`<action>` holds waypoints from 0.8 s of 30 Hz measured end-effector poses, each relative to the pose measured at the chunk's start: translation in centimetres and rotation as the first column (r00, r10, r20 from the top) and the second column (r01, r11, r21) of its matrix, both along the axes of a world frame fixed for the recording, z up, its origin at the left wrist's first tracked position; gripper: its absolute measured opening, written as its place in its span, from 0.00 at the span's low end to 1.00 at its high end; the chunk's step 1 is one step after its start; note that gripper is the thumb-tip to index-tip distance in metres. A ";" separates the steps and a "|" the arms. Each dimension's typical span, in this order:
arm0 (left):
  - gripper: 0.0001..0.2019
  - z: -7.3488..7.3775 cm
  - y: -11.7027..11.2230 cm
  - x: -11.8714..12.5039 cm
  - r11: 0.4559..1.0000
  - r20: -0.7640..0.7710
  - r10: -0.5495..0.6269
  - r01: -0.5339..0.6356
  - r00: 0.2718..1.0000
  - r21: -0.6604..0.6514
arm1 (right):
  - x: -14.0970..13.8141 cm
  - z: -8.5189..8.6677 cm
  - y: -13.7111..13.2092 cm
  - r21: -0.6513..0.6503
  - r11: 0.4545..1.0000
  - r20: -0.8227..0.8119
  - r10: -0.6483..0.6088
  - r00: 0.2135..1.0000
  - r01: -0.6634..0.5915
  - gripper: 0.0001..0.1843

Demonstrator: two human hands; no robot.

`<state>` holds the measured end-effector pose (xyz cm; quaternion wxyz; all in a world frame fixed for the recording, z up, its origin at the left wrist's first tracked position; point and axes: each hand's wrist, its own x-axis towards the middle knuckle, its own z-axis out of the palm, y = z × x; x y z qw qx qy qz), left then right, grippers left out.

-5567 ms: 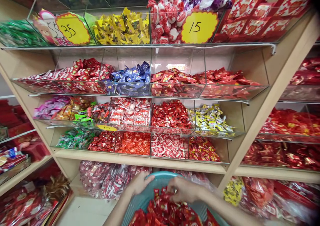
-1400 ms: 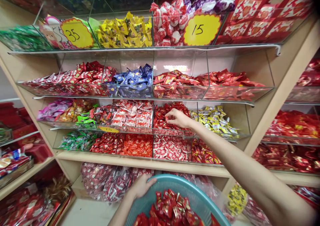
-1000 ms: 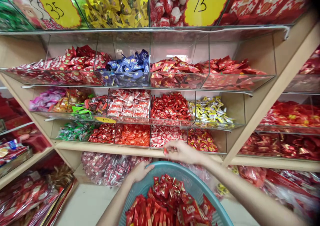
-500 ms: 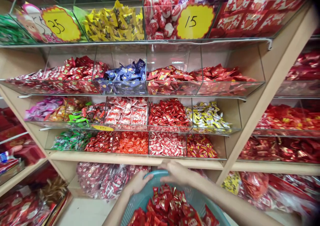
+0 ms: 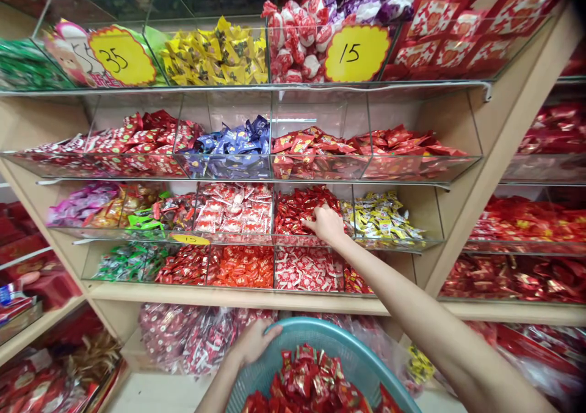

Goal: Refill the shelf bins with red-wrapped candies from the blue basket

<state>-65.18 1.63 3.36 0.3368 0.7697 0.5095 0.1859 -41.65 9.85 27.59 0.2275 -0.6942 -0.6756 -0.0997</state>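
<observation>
A teal plastic basket (image 5: 366, 353) holds a heap of red-wrapped candies (image 5: 315, 379) at the bottom of the view. My left hand (image 5: 254, 341) is closed over its far left rim, thumb along the edge. My right hand (image 5: 327, 224) reaches over the front of a clear bin of small red-wrapped candies (image 5: 293, 208) on the third shelf row. Its fingers are curled down among the wrappers, and whatever lies between them is hidden. Just right of that hand is a bin of yellow-and-white wrapped candies (image 5: 384, 215); beneath it lie pink-and-white candies (image 5: 307, 269).
Clear dividers and front panels separate the bins. Yellow price tags (image 5: 357, 53) hang on the top row. A wooden ledge (image 5: 229, 294) runs below the lowest bins, with bagged candies (image 5: 206, 340) under it. A slanted wooden post (image 5: 462, 218) stands to the right.
My right hand has left the basket's far rim and moved up into the red candy bin. My left hand stays on the rim. The view has tilted slightly upward.
</observation>
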 end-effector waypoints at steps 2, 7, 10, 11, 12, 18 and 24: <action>0.27 0.1 0.0 0.0 1.000 0.007 -0.005 0.005 1.000 -0.009 | -0.3 -0.1 0.2 -0.018 1.000 0.007 -0.021 1.000 0.022 0.18; 0.27 0.6 -0.2 0.1 1.000 -0.001 0.002 -0.002 1.000 -0.024 | -0.4 -0.4 0.8 -0.041 0.999 -0.045 -0.024 0.999 0.022 0.12; 0.27 0.8 -0.2 0.1 1.000 -0.010 -0.009 0.009 1.000 -0.017 | 0.0 -0.5 0.9 -0.015 1.000 -0.114 -0.002 0.993 0.000 0.10; 0.28 0.7 -0.2 0.1 1.000 -0.009 -0.011 0.011 1.000 -0.022 | 0.2 -0.5 0.9 0.006 1.000 -0.141 0.012 0.990 -0.011 0.10; 0.28 0.7 -0.1 0.1 1.000 -0.006 -0.012 0.012 1.000 -0.027 | 0.4 -0.4 0.7 0.030 0.999 -0.170 0.028 0.985 -0.024 0.10; 0.29 0.5 0.0 0.1 0.999 0.022 -0.014 0.015 1.000 -0.044 | 1.7 -0.6 -3.6 0.246 0.943 -0.329 0.298 0.896 -0.223 0.10; 0.30 0.5 -0.1 0.3 0.996 0.058 -0.014 0.019 0.998 -0.088 | 1.9 -9.2 -11.3 0.003 0.825 -0.379 0.524 0.763 -0.565 0.07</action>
